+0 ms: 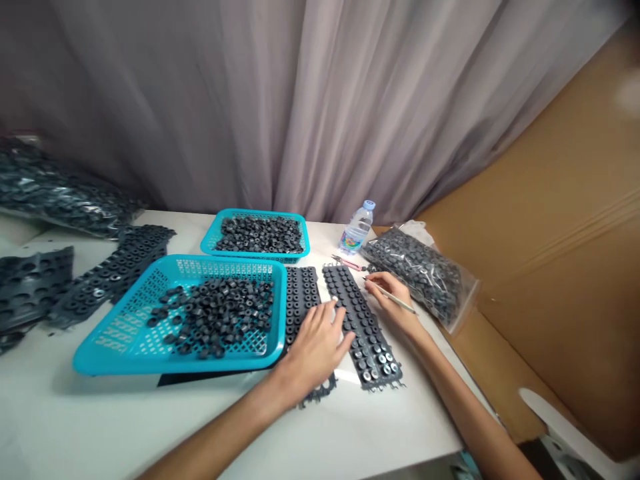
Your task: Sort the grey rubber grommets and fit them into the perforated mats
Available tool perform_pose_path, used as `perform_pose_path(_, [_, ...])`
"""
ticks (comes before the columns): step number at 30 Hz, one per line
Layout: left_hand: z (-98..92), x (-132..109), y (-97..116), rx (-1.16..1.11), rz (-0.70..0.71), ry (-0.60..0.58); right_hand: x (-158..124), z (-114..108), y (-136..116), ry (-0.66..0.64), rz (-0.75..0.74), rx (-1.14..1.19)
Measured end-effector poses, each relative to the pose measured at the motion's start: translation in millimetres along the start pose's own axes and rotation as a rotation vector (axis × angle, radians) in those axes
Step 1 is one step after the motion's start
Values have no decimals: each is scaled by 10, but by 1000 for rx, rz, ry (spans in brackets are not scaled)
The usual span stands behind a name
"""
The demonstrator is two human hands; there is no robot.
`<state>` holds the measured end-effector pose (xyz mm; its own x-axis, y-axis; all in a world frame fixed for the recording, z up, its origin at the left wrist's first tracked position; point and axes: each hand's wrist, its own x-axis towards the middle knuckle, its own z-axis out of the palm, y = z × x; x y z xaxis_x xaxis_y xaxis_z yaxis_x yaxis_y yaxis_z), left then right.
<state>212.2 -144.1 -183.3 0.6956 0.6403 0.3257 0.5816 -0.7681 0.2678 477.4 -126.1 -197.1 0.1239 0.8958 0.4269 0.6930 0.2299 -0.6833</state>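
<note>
My right hand (393, 300) grips a slim, pale pen-like tool (397, 300), its dark tip pointing left towards the far part of a black rubber strip (367, 327). This strip carries rows of round studs, and several near its front end have shiny metallic tops. My left hand (317, 340) lies palm down with fingers spread, the thumb and fingertips at the strip's left edge. Under and behind that hand is a second black strip (303, 287) with rows of ring-shaped holes, partly hidden by the hand and a basket.
A blue basket (180, 365) of small black parts stands at left; another blue basket (205, 243) sits behind. Further back are a water bottle (356, 230), pink-handled cutter (347, 263) and bag of black parts (425, 270). Black sheets (115, 267) and a large bag (55, 190) lie left.
</note>
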Motion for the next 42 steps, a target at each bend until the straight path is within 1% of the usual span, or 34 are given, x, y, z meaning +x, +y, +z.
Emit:
perform_pose_path(2, [-219,-148,24,-77,54,-13,91,83,-168,-26,-29,8])
perform_pose_path(4, [-491,-227,-29,-147,129,-35,211,179,-352,-56,-68,12])
perform_pose_path(6, [-774,-266,-187,-183,201,-59,345,297,-523,-92,-110,13])
perform_pose_path(8, [-1026,-312,-439,-247,228,-74,464,443,-657,-121,-141,9])
perform_pose_path(9, [-1133,-347,-587,-258,191,-54,508,523,-705,-130,-152,4])
perform_pose_path(10, [-1226,-388,-742,-248,134,-9,538,606,-739,-137,-161,-1])
perform_pose_path(12, [-1375,-474,-1050,-234,-6,50,550,763,-771,-151,-176,-13])
perform_pose_path(13, [-1433,-512,-1196,-239,-77,62,532,830,-772,-163,-183,-17])
perform_pose_path(15, [-1521,-571,-1469,-265,-184,50,463,922,-759,-195,-197,-21])
perform_pose_path(17, [-1581,-623,-1720,-262,-246,1,375,955,-745,-223,-210,-22])
perform_pose_path(19, [-1632,-709,-1960,-268,-308,4,300,943,-743,-250,-218,-27])
perform_pose_path(22, [-1729,-945,-2307,-316,-412,17,250,904,-759,-266,-228,-51])
perform_pose_path(24, [-1802,-1138,-2513,-314,-528,157,250,902,-758,-257,-247,-74])
perform_pose_path(25, [-1831,-1223,-2601,-315,-567,201,254,911,-748,-254,-259,-84])
perform_pose_path(27, [-1853,-1339,-2744,-328,-578,233,259,946,-711,-255,-278,-101])
perform_pose_path(30, [-1785,-1358,-2877,-350,-508,240,252,1002,-633,-213,-287,-128])
perform_pose_path(34, [-1625,-1285,-2958,-317,-433,265,242,1023,-566,-126,-301,-151])
perform_pose_path(38, [-1538,-1321,-3033,-363,-427,274,239,1019,-545,-157,-319,-152])
perform_pose_path(42, [-1527,-1399,-3137,-383,-445,260,229,1052,-514,-176,-304,-154])
